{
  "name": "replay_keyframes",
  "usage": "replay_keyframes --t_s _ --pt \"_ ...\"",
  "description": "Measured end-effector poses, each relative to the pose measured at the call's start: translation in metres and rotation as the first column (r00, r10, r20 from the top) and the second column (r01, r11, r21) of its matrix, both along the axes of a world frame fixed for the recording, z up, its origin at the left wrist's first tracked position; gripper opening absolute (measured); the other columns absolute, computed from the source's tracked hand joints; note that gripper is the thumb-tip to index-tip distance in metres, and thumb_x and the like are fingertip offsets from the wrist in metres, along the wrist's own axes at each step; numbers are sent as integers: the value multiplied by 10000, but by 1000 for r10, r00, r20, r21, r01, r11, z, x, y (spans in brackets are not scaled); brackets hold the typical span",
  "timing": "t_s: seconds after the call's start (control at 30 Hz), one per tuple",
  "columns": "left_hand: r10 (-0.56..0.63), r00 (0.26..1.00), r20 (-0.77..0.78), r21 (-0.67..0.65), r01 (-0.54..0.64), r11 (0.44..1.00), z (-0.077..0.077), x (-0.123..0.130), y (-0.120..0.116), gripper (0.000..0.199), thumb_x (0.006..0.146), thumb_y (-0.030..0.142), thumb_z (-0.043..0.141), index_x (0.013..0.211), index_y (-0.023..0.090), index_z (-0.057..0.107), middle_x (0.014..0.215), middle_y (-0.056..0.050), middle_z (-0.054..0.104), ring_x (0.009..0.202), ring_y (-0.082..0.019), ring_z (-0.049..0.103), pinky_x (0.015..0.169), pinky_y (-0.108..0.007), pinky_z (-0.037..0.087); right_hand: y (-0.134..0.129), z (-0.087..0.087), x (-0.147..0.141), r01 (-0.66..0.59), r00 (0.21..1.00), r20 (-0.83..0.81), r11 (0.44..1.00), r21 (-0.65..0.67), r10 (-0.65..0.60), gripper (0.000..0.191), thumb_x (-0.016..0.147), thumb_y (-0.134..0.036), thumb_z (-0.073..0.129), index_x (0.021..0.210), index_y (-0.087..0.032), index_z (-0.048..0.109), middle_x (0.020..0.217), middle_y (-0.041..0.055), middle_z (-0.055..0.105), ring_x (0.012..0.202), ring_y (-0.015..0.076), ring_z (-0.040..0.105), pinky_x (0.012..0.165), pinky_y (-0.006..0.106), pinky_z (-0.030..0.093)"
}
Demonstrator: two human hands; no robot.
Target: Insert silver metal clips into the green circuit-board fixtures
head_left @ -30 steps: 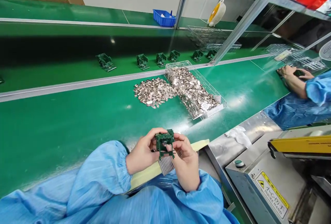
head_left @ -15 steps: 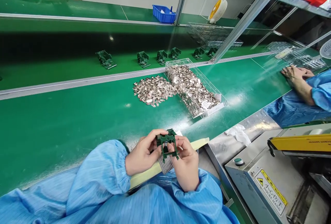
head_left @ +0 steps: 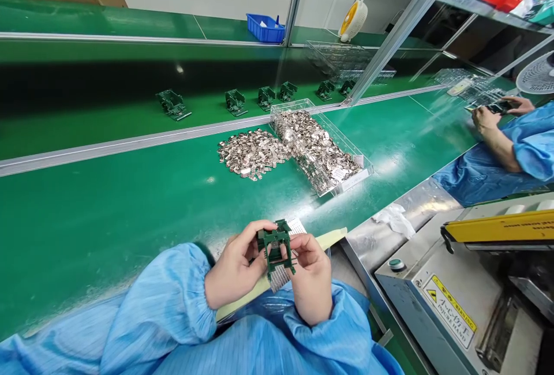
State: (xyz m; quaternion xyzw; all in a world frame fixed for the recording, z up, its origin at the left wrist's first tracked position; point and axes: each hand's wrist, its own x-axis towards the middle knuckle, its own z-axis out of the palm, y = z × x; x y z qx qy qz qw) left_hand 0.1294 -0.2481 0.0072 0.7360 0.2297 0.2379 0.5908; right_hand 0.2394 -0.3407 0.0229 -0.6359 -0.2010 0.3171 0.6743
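A dark green plastic frame [head_left: 277, 244] is held up between both hands near the table's front edge. My left hand [head_left: 237, 265] grips its left side, thumb in front and fingers behind. My right hand [head_left: 310, 274] pinches the frame's right side. Behind and below the frame lies a ribbed grey-white piece [head_left: 280, 278], next to a pale yellow strip [head_left: 242, 300]. Beyond the hands, a pile of small silvery metal pieces [head_left: 253, 154] rests on the green table, touching a clear tray [head_left: 366, 174] filled with more of them.
Several green frames [head_left: 173, 104] stand in a row on the far green belt. A blue bin [head_left: 266, 29] sits behind. At right are a grey machine [head_left: 428, 288] with a yellow bar, a white cloth [head_left: 395, 219] and a co-worker's hands [head_left: 487, 118].
The view has shifted slightly. The green frame has turned a little in my hands, still held by both. The co-worker's hands have risen and now hold a dark item.
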Motion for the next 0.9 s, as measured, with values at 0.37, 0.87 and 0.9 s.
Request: replay_keyframes --t_s 0.37,0.87,0.9 --pt "-59 998 -16 2 59 998 9 -1 -19 266 916 271 525 1175 217 506 777 5 613 691 -138 596 586 -215 461 -25 -2 -9 97 995 -33 995 14 -96 210 674 -255 771 670 -188 572 677 -15 587 620 123 547 582 214 466" --pt "-12 989 149 61 3 998 -5 63 -11 308 886 182 542 1191 193 502 1009 -41 615 861 -136 593 773 -232 492 -84 -69 9 163 986 -13 980 -110 -165 430 801 -591 650 848 -165 679 729 57 683 665 178 616 634 292 501" --pt "-33 986 164 67 23 998 -9 72 -10 320 880 167 539 1197 192 502 1029 -45 615 879 -137 596 797 -238 493 -81 -72 9 110 994 24 987 -119 -107 434 814 -596 630 830 -165 678 713 52 680 665 176 615 632 288 495"
